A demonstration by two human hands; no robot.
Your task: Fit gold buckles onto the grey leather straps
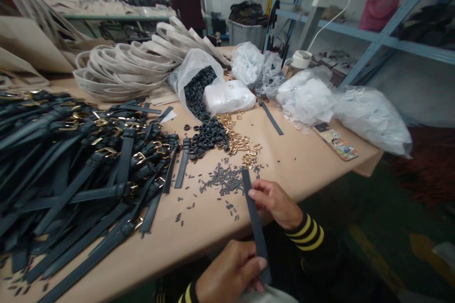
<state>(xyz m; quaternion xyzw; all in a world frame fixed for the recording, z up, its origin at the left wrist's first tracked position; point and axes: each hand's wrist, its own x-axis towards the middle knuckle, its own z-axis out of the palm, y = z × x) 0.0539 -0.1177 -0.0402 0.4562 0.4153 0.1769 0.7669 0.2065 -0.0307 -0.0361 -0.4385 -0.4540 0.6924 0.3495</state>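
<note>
Lengthwise, flat dark leathery strap [256, 224] points outward, left hand [231, 267] pinching its near end, right hand [279, 202] pinching closer to far tip.

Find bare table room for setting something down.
The widest nearly bare patch of table lies between the gold buckles, patterned case and right hand; a narrower strip runs along the near edge, right of the strap pile. Crowded: the left, under that pile, and the middle, under buckles, black loops and small dark pieces.
</note>
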